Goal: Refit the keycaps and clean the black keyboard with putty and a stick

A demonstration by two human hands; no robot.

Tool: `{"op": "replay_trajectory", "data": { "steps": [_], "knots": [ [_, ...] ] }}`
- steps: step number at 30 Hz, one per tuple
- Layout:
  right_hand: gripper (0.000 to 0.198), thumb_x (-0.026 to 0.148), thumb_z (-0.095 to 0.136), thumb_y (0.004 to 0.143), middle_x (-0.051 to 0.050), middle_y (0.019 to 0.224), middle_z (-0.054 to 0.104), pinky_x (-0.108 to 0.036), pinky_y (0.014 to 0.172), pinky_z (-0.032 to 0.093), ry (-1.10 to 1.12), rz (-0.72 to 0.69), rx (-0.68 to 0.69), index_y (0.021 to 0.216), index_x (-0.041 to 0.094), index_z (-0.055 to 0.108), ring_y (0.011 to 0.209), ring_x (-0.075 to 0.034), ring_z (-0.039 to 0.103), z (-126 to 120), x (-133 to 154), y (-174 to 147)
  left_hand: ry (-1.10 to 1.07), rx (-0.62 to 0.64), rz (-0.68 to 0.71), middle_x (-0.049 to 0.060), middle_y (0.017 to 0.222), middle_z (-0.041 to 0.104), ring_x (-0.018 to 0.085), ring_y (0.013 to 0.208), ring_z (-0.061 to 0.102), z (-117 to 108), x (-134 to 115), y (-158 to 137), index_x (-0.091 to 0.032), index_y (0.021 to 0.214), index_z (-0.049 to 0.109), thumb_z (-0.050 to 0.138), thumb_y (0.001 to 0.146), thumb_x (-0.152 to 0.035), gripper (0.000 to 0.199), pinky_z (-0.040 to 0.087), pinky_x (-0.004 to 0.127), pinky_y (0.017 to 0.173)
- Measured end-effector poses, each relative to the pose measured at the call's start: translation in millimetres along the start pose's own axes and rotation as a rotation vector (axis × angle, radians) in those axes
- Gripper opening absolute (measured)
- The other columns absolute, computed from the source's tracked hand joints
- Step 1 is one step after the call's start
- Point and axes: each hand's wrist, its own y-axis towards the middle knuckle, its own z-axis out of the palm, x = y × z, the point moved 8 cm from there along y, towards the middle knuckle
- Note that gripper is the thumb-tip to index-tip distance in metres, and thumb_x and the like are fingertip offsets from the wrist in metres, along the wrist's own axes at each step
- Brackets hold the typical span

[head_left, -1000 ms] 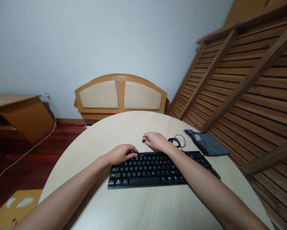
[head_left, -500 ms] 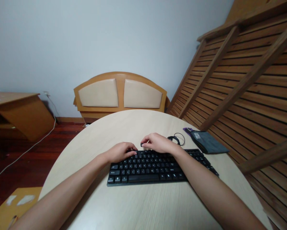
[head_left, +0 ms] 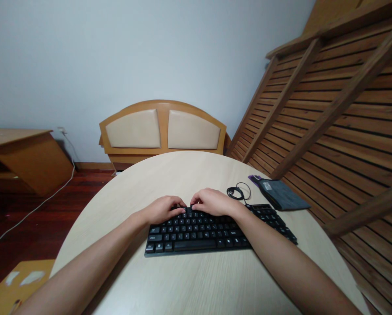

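Note:
A black keyboard (head_left: pixel 196 234) lies flat on the round pale table, its long side facing me. My left hand (head_left: pixel 164 209) grips the far left edge of it, thumb over the top row and fingers bent behind. My right hand (head_left: pixel 213 202) is closed in a pinch at the top row, just right of the left fingertips. Between its thumb and forefinger is a small black keycap (head_left: pixel 192 205), mostly covered by the fingers and touching or very close to the keyboard. The right wrist and forearm pass over the right part of the keys and hide some.
Behind the right hand lies the keyboard's coiled black cable (head_left: pixel 235 192). A dark grey cloth pouch (head_left: pixel 286 194) rests near the table's (head_left: pixel 169 179) right edge. A slatted wooden frame (head_left: pixel 330 127) leans close on the right, and a padded headboard (head_left: pixel 163 127) stands beyond the table.
My right hand has come down and slightly toward me, bringing the keycap from above the far edge to the keyboard's top row. The left hand has stayed at the same spot on the keyboard.

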Motion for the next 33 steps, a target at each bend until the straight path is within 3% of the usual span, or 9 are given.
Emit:
{"op": "replay_trajectory", "data": {
  "steps": [9,28,33],
  "knots": [
    [0.024,0.032,0.062,0.089,-0.004,0.101,0.079,-0.026,0.075,0.045,-0.037,-0.022,0.003,0.105,0.026,0.077,0.092,-0.021,0.070,-2,4,-2,-0.005,0.007,0.001,0.005,0.102,0.075,0.020,0.090,0.068,1,0,0,-0.021,0.109,0.071,0.055,0.096,-0.038,0.026,0.050,0.030,0.083],
    [0.023,0.030,0.061,0.093,-0.011,0.105,0.077,-0.031,0.081,0.049,-0.285,0.068,0.015,0.107,0.023,0.078,0.101,-0.028,0.071,-6,29,-8,-0.006,-0.009,0.012,0.005,0.103,0.075,0.021,0.092,0.067,-1,0,0,-0.021,0.109,0.071,0.055,0.096,-0.037,0.026,0.050,0.030,0.084],
    [0.024,0.032,0.062,0.093,-0.010,0.104,0.078,-0.031,0.081,0.050,-0.257,0.051,0.032,0.108,0.024,0.078,0.102,-0.027,0.070,-5,25,-6,0.008,-0.007,0.006,0.005,0.103,0.075,0.020,0.091,0.067,0,1,0,-0.021,0.109,0.071,0.055,0.096,-0.037,0.026,0.050,0.030,0.083]
  ]
}}
